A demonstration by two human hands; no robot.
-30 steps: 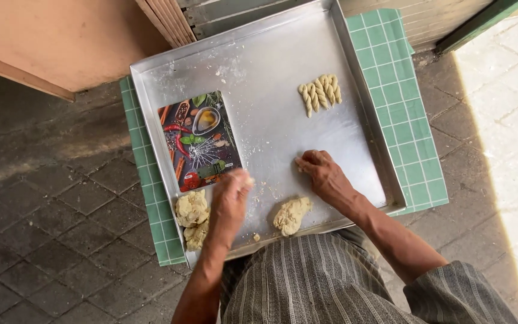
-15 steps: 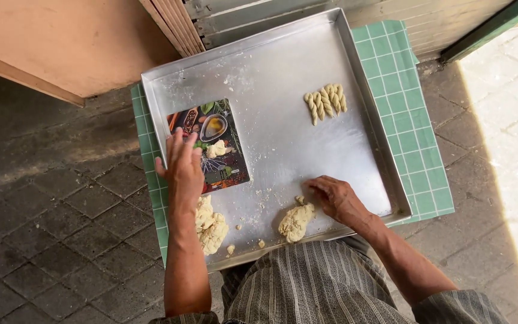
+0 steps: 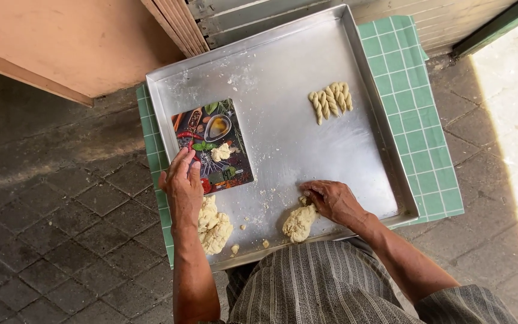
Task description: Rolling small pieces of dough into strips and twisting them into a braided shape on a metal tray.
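Observation:
A large metal tray (image 3: 283, 72) lies on a green checked cloth (image 3: 415, 120). My left hand (image 3: 182, 186) rests at the near left edge of a small flat board with a colourful picture (image 3: 214, 144), fingers spread, holding nothing. A small bit of dough (image 3: 222, 152) sits on that board. A lump of pale dough (image 3: 214, 224) lies just below my left hand. My right hand (image 3: 331, 199) pinches the top of a second dough lump (image 3: 299, 223) at the tray's near edge. Several twisted dough pieces (image 3: 330, 101) lie in a row at the far right.
Crumbs of dough (image 3: 248, 234) dot the tray's near side. A wooden panel (image 3: 61, 42) and slatted frame (image 3: 178, 24) stand beyond the tray. Dark paving stones (image 3: 55, 228) surround it on the left, sunlit paving (image 3: 511, 102) on the right.
My left hand put a bit of dough on the picture board, then drew back to the board's near edge. My right hand came back from the tray's middle to the near dough lump.

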